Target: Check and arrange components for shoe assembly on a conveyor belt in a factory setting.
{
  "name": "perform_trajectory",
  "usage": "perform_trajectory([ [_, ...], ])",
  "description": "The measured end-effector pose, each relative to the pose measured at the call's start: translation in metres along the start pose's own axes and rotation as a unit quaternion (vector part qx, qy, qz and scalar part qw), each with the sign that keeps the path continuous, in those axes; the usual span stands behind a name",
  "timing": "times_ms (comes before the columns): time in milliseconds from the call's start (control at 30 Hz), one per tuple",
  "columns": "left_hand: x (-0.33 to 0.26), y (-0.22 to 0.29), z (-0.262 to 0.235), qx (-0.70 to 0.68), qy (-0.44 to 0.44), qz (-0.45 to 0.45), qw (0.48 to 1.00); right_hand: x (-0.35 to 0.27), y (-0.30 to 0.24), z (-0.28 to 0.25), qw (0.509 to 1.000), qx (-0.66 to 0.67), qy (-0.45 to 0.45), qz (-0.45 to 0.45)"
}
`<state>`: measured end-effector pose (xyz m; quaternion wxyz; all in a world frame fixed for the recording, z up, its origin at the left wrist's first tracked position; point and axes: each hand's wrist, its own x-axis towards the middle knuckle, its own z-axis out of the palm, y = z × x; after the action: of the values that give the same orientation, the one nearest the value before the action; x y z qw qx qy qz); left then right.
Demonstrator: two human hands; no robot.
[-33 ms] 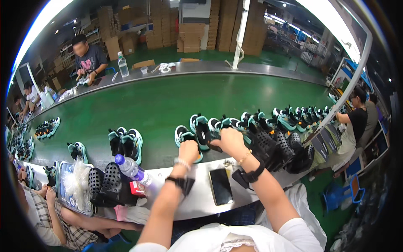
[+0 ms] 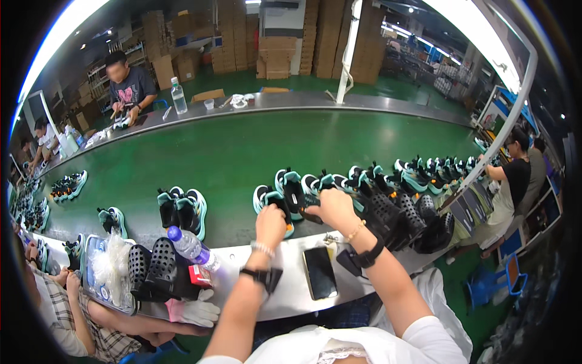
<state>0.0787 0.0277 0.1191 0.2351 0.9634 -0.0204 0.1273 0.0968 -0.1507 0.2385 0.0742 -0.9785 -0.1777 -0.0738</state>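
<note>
My left hand [image 2: 271,225] is closed at the heel end of a black, white and mint sneaker [image 2: 262,195] on the green belt, with its fingertips at the shoe's opening. My right hand [image 2: 334,212] is bent into a closed grip, its thumb pointing left. A dark piece shows beside that thumb, but I cannot make out what it is. Just beyond and between my hands stands another sneaker [image 2: 292,191]. Several more sneakers [image 2: 412,173] run along the belt to the right, next to black perforated boot-shaped pieces [image 2: 385,212].
On the metal ledge [image 2: 291,261] before me lies a phone [image 2: 320,273]. Left of it are a purple-capped bottle [image 2: 193,246], a red box [image 2: 200,275], a white glove [image 2: 197,312] and black perforated pieces [image 2: 162,267]. A pair of sneakers [image 2: 182,211] stands beyond. Co-workers sit or stand on both sides.
My left hand has drawn slightly nearer to me, and its forearm has shifted right, uncovering more of the white glove. My right hand has hardly moved.
</note>
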Motion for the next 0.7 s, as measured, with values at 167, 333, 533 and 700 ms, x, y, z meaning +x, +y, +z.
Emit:
perform_trajectory([
  [167, -0.070, -0.021, -0.007, -0.146, 0.025, -0.143, 0.979, 0.038, -0.045, 0.027, 0.984, 0.077, -0.158, -0.042],
  [333, -0.072, -0.040, 0.019, -0.153, 0.057, -0.079, 0.983, 0.072, -0.075, 0.097, 0.990, 0.101, -0.099, 0.001],
  [533, -0.075, -0.061, 0.023, -0.163, 0.055, -0.057, 0.983, 0.070, -0.113, 0.178, 0.997, 0.064, 0.048, 0.002],
  [700, -0.082, -0.065, 0.016, -0.222, 0.072, -0.052, 0.971, 0.086, -0.129, 0.194, 0.997, 0.075, -0.001, 0.031],
])
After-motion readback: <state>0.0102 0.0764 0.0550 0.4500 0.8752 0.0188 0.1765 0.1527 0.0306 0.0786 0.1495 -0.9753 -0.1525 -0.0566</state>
